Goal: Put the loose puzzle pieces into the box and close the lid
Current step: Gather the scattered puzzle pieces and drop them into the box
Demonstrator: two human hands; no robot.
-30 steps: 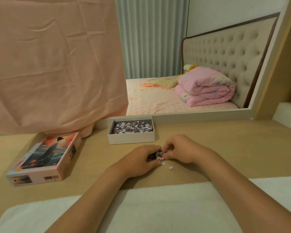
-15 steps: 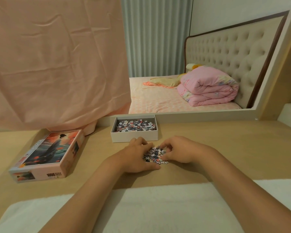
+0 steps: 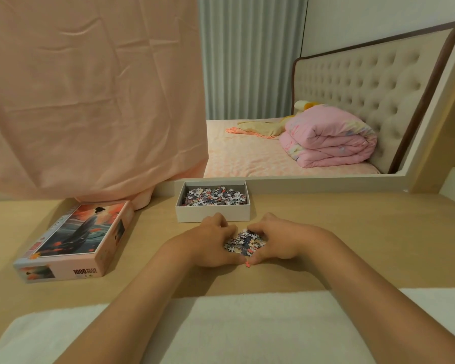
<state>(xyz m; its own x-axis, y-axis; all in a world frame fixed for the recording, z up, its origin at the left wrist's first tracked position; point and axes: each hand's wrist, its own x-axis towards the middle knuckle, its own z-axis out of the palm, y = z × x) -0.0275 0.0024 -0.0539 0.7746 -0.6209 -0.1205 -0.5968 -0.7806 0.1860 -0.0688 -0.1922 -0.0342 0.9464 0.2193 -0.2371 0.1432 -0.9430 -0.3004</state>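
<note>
Your left hand (image 3: 210,244) and right hand (image 3: 283,240) close in tighter than before, fingers curled round pieces (image 3: 243,241): mottled grey-white-pink heap on table (image 3: 357,232) just before open box (image 3: 213,221), part filled; lid (image 3: 76,237) lies left.

The lid (image 3: 74,240) — its near side — reads "1000" (small print beside unclear).

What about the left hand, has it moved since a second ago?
Yes. The left hand slid forward toward the white box; its fingers now overlap the box's front wall in view, where table showed between before.
</note>
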